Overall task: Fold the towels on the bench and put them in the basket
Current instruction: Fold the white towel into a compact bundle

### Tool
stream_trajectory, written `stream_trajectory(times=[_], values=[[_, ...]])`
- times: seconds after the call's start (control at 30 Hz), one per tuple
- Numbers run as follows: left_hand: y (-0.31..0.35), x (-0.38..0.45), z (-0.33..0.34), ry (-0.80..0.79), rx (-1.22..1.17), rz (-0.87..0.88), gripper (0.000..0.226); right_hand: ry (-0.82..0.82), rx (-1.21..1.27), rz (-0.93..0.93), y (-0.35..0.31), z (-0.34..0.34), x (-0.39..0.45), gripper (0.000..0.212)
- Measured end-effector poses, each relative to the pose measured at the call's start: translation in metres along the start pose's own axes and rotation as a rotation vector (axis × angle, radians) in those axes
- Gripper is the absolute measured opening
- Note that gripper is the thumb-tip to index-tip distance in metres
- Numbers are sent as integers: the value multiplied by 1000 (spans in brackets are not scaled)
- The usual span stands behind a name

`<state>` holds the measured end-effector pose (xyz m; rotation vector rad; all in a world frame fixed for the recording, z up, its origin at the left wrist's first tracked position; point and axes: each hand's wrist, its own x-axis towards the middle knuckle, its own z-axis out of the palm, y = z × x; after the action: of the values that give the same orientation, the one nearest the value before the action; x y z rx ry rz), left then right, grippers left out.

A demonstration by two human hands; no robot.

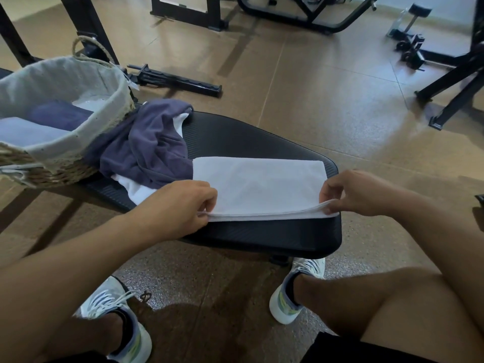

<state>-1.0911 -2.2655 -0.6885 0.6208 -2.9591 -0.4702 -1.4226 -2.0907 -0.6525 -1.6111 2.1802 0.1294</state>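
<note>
My left hand [180, 205] and right hand [353, 192] pinch the near corners of the white towel [258, 184]; its long axis runs left-right on the bench [262, 237]. The basket [60, 106] stands far left, nearer my left hand.

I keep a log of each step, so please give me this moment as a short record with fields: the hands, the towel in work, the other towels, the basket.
left hand: pinches the near left corner of the white towel
right hand: pinches its near right corner
white towel: folded flat on the bench, layers at the near edge
purple towel: crumpled, unfolded, beside the basket, over another white towel
basket: on the bench's left end, holds folded towels
</note>
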Motion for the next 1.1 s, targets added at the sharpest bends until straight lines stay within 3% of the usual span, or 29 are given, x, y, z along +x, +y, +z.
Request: stream_trajectory(times=[0.1,0.2,0.27,0.3,0.37,0.43,0.5,0.77,0.9,1.1], values=[[-2,8,-16,173,45,37,17,97,5,4,-2,0,3,13],[-4,12,-37,450,82,93,12,427,164,27,-1,-9,-3,13],[-3,10,-36,493,136,146,9,578,130,-5,-3,-11,-9,14],[-1,8,-29,455,164,183,8,572,91,-20,-3,-8,-10,17],[1,3,-9,322,184,238,8,403,-6,-44,-4,4,-9,24],[-1,-2,9,204,160,237,16,190,-151,-60,-3,18,-6,27],[-4,-5,16,151,111,198,19,116,-212,-71,-2,21,-5,25],[-11,-7,14,52,50,152,14,159,-172,-119,0,20,-17,8],[-11,-8,17,69,52,113,16,157,-186,-131,6,29,-16,21],[0,-6,27,127,190,101,19,281,-395,-171,-2,47,-12,22]])
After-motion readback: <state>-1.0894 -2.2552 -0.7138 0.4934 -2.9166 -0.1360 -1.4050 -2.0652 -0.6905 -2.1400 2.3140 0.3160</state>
